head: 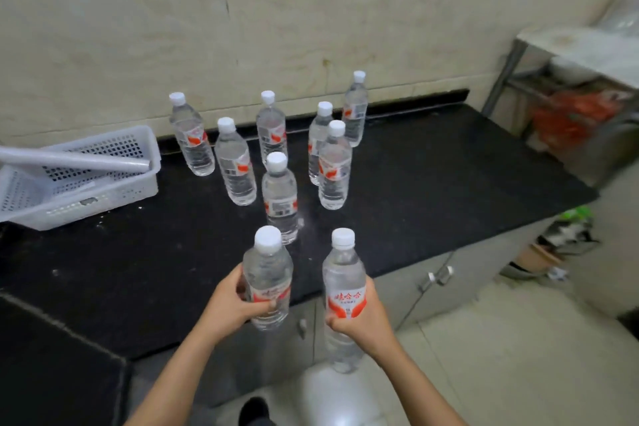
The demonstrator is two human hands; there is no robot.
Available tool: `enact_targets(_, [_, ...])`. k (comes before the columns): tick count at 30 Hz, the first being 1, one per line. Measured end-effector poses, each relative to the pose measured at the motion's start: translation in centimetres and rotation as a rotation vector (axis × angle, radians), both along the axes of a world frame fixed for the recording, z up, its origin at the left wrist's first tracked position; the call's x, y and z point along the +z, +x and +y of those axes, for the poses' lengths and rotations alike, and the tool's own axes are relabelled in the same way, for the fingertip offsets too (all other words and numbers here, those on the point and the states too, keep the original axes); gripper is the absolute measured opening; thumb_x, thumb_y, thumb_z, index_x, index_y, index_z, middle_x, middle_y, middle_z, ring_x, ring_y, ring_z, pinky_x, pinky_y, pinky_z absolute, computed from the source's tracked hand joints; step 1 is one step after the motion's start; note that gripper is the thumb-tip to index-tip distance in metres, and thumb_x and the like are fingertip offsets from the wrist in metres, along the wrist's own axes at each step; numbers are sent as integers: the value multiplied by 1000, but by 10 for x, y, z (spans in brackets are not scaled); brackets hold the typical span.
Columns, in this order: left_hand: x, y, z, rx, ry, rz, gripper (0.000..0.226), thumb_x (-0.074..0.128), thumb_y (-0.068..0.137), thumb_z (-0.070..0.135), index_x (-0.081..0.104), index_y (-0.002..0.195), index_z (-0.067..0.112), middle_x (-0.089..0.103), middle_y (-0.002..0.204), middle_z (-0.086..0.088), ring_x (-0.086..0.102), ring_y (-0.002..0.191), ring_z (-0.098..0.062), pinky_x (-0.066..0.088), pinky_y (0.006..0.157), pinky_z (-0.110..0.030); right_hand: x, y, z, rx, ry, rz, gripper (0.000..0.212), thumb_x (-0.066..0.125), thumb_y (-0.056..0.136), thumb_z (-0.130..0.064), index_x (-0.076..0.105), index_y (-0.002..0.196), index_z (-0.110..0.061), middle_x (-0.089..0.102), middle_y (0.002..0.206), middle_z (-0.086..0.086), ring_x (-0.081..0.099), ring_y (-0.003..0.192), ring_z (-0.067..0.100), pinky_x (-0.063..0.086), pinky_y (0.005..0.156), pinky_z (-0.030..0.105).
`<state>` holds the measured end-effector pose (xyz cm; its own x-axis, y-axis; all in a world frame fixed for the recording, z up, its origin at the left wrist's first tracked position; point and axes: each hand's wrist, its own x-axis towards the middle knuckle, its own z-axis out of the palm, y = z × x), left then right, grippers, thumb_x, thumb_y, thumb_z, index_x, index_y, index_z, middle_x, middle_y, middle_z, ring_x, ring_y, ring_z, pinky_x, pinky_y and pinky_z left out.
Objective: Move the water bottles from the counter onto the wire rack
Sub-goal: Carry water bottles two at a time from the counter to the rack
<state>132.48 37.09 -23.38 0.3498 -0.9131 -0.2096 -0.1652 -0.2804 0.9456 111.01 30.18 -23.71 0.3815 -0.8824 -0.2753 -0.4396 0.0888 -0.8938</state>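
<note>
Each of my hands holds a clear water bottle with a white cap and a red label, upright, near the front edge of the black counter (432,180). My left hand (230,304) grips the left bottle (267,273) around its lower half. My right hand (359,316) grips the right bottle (344,284) at its label, out past the counter edge. Several more such bottles stand on the counter behind them, the nearest one (279,197) in the middle. A metal rack (518,55) with shelves stands at the far right.
A white perforated plastic basket (114,180) with a clear roll (72,161) across it sits at the counter's left. Grey cabinet doors (439,284) lie below the counter. Bags and clutter fill the rack's lower shelf and the floor to the right.
</note>
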Motion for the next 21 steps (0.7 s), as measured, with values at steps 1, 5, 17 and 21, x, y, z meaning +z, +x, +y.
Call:
enact_targets(1, [-1, -20, -7, -45, -4, 13, 64, 77, 32, 31, 58, 93, 26, 73, 80, 23, 65, 76, 5, 51, 69, -9, -2, -22, 0, -38, -3, -7, 59, 74, 62, 5, 41, 100, -26, 58, 88, -7, 58, 76, 8, 45, 63, 5])
enact_targets(5, [-3, -102, -34, -206, -5, 61, 66, 77, 32, 30, 59, 95, 24, 73, 85, 8, 66, 82, -4, 52, 72, -17, -10, -105, 8, -224, 8, 25, 60, 76, 50, -24, 44, 100, -35, 64, 91, -9, 63, 83, 12, 53, 77, 26])
enact_targets(17, [-5, -262, -108, -614, 26, 99, 67, 74, 35, 34, 56, 100, 29, 66, 102, 7, 61, 95, -8, 48, 74, -15, 1, -253, -2, -552, 6, 92, 68, 78, 61, -20, 36, 113, -34, 59, 94, -12, 61, 93, 17, 49, 83, 30])
enact_targets(21, [-8, -307, -157, -621, 22, 133, 66, 74, 30, 35, 57, 94, 29, 66, 97, 7, 61, 91, -11, 47, 73, -17, 5, -296, -36, -600, -14, 133, 70, 75, 55, -26, 37, 113, -37, 64, 98, -8, 63, 92, 16, 52, 85, 37])
